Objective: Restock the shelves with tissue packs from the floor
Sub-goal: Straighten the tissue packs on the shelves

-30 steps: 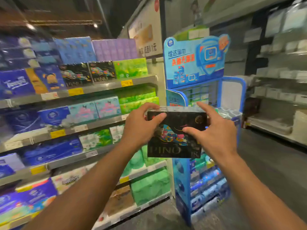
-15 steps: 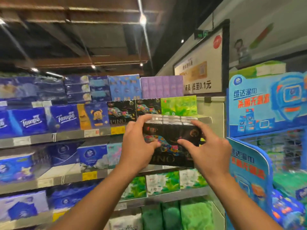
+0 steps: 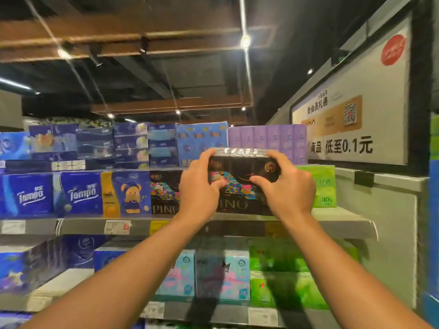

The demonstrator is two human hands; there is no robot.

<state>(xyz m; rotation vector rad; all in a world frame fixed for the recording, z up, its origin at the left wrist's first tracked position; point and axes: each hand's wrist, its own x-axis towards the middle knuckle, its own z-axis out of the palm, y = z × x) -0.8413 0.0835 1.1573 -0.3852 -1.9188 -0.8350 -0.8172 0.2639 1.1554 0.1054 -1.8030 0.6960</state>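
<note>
A black PINO tissue pack with a colourful wave print is held up at the upper shelf. My left hand grips its left end, fingers over the top and thumb on the front. My right hand grips its right end the same way. The pack's bottom edge sits at shelf level, between another black PINO pack on its left and a green pack on its right. Whether it rests on the shelf I cannot tell.
Blue Tempo packs and a bear-print pack fill the shelf to the left. Purple packs and blue packs are stacked on top. Light blue and green packs stand on the shelf below. A white poster hangs at right.
Both hands have carried the black pack up and forward from chest height in the aisle to the upper shelf slot beside the other PINO pack. The view has tilted upward.
</note>
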